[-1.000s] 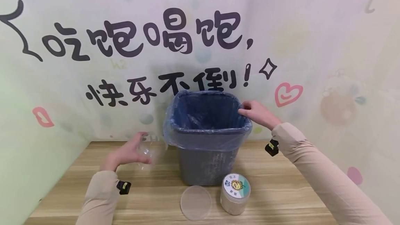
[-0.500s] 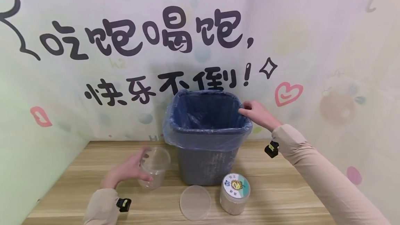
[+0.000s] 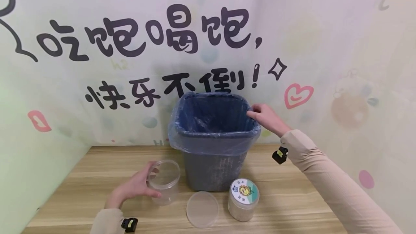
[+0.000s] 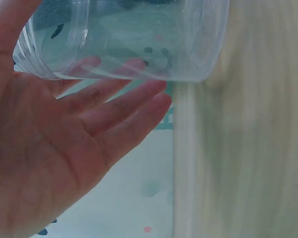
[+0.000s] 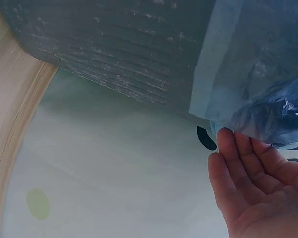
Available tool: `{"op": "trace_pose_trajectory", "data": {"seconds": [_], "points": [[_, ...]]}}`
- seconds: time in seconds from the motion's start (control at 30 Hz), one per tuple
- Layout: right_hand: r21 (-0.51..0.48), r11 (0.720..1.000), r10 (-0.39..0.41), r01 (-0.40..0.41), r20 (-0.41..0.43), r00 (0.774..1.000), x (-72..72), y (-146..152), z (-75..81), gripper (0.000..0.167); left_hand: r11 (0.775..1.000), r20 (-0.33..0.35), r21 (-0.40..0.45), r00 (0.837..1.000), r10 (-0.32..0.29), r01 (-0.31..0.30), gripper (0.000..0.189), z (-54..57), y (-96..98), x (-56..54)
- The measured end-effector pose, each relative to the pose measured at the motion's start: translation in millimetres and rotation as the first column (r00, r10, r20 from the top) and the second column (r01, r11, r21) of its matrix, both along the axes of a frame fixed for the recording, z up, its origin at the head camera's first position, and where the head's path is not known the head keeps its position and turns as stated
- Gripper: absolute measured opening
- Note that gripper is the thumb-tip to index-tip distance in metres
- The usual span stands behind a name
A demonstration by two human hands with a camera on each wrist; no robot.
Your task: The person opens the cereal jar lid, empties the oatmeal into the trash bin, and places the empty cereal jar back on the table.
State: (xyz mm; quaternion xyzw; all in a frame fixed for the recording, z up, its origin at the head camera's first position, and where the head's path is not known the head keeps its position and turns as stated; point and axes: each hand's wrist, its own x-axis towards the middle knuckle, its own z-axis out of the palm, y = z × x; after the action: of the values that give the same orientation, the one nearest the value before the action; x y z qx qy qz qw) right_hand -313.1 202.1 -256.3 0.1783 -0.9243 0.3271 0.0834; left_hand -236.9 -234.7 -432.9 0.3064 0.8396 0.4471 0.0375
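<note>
My left hand [image 3: 139, 186] holds a clear plastic jar [image 3: 169, 191] by its side, thumb in front and fingers behind. The jar stands upright, lidless and see-through, with its base at the wooden table left of the bin. In the left wrist view, the fingers [image 4: 131, 111] lie along the far side of the jar [image 4: 129, 44]. My right hand [image 3: 268, 118] grips the right rim of a grey trash bin [image 3: 212, 170] lined with a blue plastic bag [image 3: 211, 149]. The right wrist view shows its fingers [image 5: 241, 158] against the outside of the bag, below the rim.
A flat round translucent lid [image 3: 202, 209] lies in front of the bin. Beside it stands a lidded jar [image 3: 243, 205] with a sunflower label on top. The wooden table [image 3: 292, 190] meets a printed wall [image 3: 113, 125] behind the bin.
My left hand has brought the clear jar down from near the bin's left side to the table, toward me. The right hand stays on the bin's rim.
</note>
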Motion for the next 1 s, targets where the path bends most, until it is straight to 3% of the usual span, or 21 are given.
{"op": "trace_pose_trajectory", "data": {"seconds": [0.23, 0.67, 0.83, 1.0], "points": [[-0.047, 0.999, 0.009, -0.009, -0.005, 1.000, 1.3, 0.1, -3.1, 0.022, 1.000, 0.002, 0.020, 1.000, 0.006, -0.006, 0.099, -3.9, 2.4, 8.7], [-0.117, 0.992, 0.058, -0.054, 0.031, 0.998, 4.9, 5.5, -7.0, 0.032, 0.997, 0.048, 0.049, 0.997, 0.060, -0.062, 0.106, -0.6, 1.8, 22.1], [-0.141, 0.988, 0.071, -0.062, 0.054, 0.996, 6.1, 8.6, -12.2, 0.044, 0.994, -0.009, 0.017, 0.994, 0.109, -0.109, 0.108, -0.3, -1.9, 28.0], [-0.207, 0.973, 0.131, -0.106, 0.111, 0.985, 8.4, 17.7, -20.5, 0.061, 0.990, -0.097, 0.006, 0.986, 0.138, -0.138, 0.108, 10.1, -1.8, 33.4]]}}
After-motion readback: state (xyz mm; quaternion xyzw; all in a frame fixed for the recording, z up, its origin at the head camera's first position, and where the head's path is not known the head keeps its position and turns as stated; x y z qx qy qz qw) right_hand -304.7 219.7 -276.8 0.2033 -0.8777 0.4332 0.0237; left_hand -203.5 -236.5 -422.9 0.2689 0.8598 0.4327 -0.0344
